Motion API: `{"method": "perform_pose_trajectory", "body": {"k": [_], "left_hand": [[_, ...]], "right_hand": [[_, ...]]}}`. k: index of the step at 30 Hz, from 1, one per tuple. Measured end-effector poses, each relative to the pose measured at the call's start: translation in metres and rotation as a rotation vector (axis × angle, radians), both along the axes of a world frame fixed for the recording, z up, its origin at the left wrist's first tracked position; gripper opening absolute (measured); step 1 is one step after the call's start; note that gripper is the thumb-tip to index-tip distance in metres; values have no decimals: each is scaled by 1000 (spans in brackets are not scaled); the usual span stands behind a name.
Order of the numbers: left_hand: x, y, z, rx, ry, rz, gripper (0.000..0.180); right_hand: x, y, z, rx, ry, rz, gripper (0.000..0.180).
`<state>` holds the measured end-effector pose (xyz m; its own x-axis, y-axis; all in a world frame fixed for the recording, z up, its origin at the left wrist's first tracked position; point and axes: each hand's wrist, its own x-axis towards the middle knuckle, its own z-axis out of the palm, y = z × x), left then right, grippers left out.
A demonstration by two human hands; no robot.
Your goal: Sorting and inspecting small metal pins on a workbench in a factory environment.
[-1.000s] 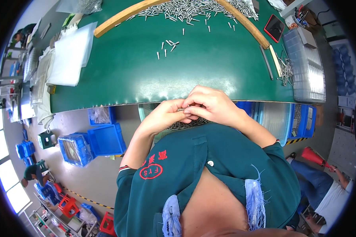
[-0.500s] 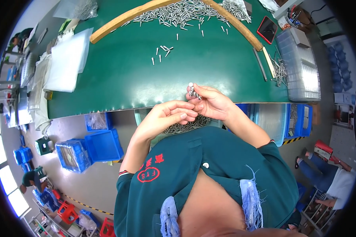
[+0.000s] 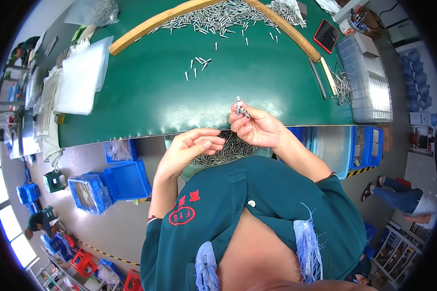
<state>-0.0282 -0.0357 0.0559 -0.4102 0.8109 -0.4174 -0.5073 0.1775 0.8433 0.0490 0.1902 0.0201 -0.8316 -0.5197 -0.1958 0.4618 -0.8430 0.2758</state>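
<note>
Right hand (image 3: 260, 128), one: closed at thumb and fingertips, gripping a small cluster of shiny metal pieces (image 3: 241, 110), which stood up from the fingers before the near edge of the table. Left hand (image 3: 193, 145), one: open, fingers loosely curled, thumb near them, held apart from the right and beside the bin. Bin (image 3: 187, 171), one, pale green: placed below the table edge, against the person's front, filled with dark slender metal pins (image 3: 230, 149). Table (image 3: 145, 97), one, green-topped. Pile of silvery metal pins (image 3: 209, 18), one, large: at the far side, bordered by wooden strips (image 3: 153, 27). Loose pins (image 3: 204, 66), a small group: lying nearer the middle, with a few others scattered between them and the pile. Phone or similar flat device (image 3: 326, 36), one, red-edged with a dark face: at right. Dark bar (image 3: 318, 78) and cream strip (image 3: 328, 75), one each: side by side, near a small heap of longer metal pieces (image 3: 343, 88). Clear plastic boxes (image 3: 365, 82), stacked: at the right edge. Whitish plastic sheets (image 3: 80, 80), several: at left. Blue crates (image 3: 127, 180): on the floor, lower left.
</note>
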Motion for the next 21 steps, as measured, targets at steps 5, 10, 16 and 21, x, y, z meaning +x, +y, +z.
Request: {"method": "perform_pose_trajectory", "body": {"k": [5, 10, 16, 21], "left_hand": [[0, -3, -1, 12, 11, 33, 33], [-4, -5, -4, -14, 58, 59, 32], [-10, -5, -11, -27, 172, 83, 33], [-18, -3, -10, -15, 271, 119, 33]], "right_hand": [[1, 0, -3, 18, 18, -1, 17], [6, -1, 23, 1249, 340, 152, 17], [14, -13, 35, 2110, 924, 187, 16], [4, -2, 34, 2233, 830, -12, 15]]}}
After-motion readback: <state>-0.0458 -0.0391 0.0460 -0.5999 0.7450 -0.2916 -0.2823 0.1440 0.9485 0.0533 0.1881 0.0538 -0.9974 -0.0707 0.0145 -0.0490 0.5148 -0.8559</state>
